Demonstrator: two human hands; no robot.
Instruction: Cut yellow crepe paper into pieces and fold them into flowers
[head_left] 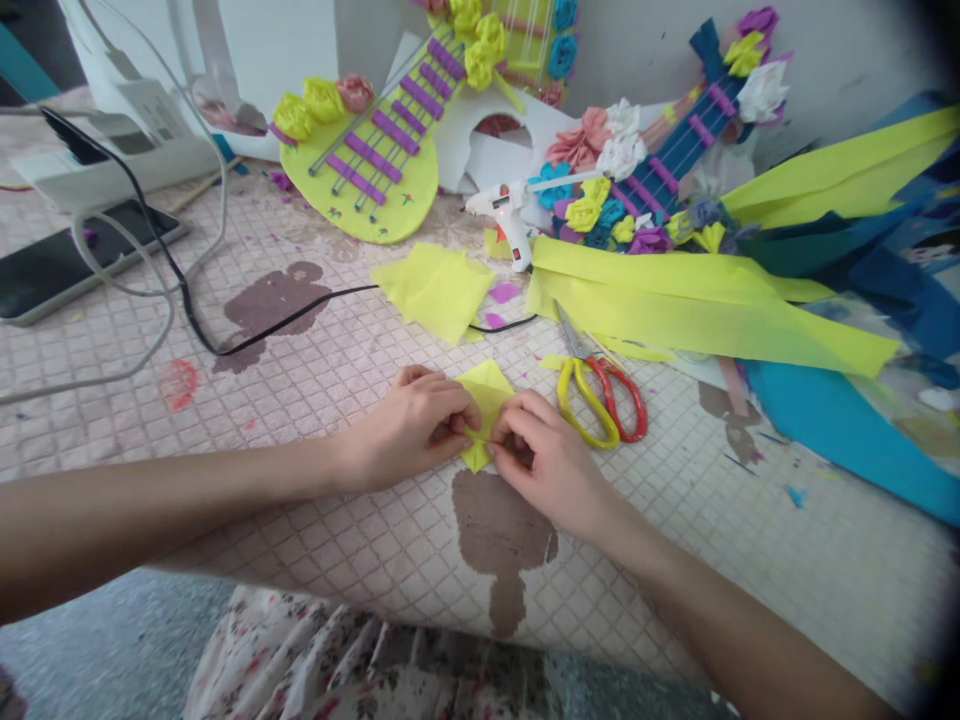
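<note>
Between my hands is a small folded piece of yellow crepe paper, its creases meeting near the middle. My left hand pinches its left side, thumb and fingers together. On the opposite side, my right hand pinches the paper too, with the fingers curled. The fingertips of both hands nearly meet and cover part of the folds. Just right of my right hand lie scissors with one yellow and one red handle. Beyond my hands rests a stack of yellow crepe paper squares.
A white glue gun stands behind, its black cord running left. Long yellow strips and blue paper cover the right. Guitar-shaped crafts with paper flowers lean at the back. A phone and power strip are left.
</note>
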